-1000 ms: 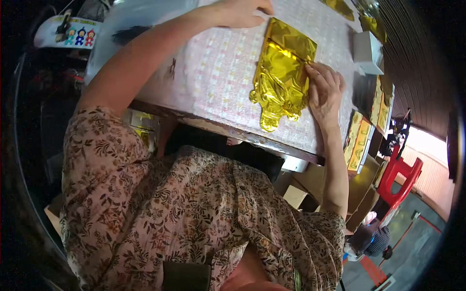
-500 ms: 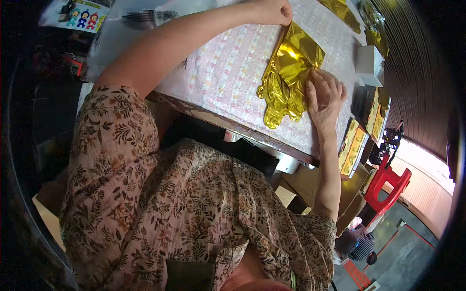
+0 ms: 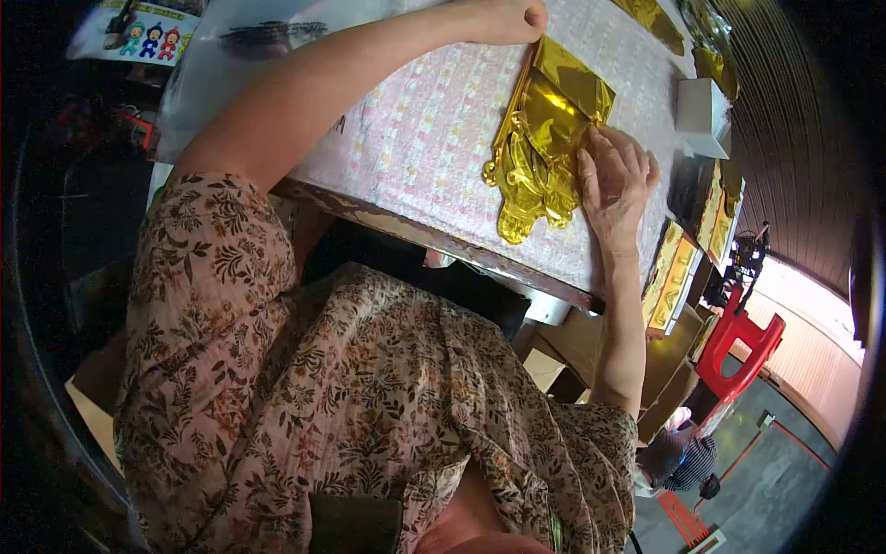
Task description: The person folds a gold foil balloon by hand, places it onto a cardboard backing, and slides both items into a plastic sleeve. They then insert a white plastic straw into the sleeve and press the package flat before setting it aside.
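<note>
A shiny gold foil balloon (image 3: 552, 102), flat and folded, lies on the patterned cloth, its crumpled lobes towards the table's front edge. At its upper left corner my left hand (image 3: 510, 18) is closed, the fingers pinching the foil's edge; part of this hand is cut off by the frame. My right hand (image 3: 620, 175) rests at the balloon's right side. Its fingers are bent onto the foil's edge, and the fingertips are partly hidden against it.
Patterned cloth (image 3: 415, 138) covers the table. More gold foil (image 3: 651, 23) lies at the back right, near a white box (image 3: 703, 115). Printed packs (image 3: 672, 277) stand along the right side. Clear plastic (image 3: 221, 83) lies at left. A red stool (image 3: 738, 355) and another person (image 3: 690, 462) are beyond.
My left hand and the balloon's upper corner have shifted slightly left in view. My right hand keeps nearly the same place at the foil's right edge.
</note>
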The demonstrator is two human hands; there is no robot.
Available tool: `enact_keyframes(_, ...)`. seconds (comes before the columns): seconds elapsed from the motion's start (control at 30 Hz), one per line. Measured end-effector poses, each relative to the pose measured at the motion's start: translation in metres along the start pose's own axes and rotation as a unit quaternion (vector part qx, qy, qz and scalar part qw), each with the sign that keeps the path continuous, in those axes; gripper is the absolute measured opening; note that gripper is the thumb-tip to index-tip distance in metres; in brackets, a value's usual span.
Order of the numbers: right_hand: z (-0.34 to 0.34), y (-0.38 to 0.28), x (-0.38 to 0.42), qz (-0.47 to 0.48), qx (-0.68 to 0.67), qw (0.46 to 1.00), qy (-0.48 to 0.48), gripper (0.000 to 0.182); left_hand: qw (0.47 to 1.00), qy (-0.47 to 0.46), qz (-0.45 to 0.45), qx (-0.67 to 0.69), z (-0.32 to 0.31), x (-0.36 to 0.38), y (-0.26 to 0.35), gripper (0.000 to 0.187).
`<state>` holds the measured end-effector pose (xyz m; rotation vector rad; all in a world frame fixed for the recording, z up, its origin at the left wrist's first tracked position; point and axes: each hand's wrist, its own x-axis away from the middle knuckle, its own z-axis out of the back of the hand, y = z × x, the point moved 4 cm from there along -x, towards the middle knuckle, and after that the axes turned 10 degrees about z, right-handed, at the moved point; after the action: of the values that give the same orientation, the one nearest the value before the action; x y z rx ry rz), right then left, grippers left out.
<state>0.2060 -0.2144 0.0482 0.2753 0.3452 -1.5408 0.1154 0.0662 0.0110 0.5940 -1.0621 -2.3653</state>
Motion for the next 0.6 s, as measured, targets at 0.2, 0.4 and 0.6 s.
enact_keyframes(0.2, -0.001, 0.001, 0.001, -0.003, 0.008, 1.000, 0.003, 0.033, 0.987, 0.076, -0.017, -0.140, 0.005, 0.015, 0.027, 0.010)
enact_keyframes(0.4, 0.002, -0.002, 0.000, -0.001, 0.022, 1.000, -0.001, 0.032, 0.999, 0.024, -0.048, 0.004, -0.005, -0.001, -0.004, 0.010)
enact_keyframes(0.6, 0.003, -0.004, 0.001, -0.006, 0.019, 1.000, 0.007, 0.031, 0.999, -0.033, -0.036, -0.005, 0.015, 0.007, 0.010, 0.019)
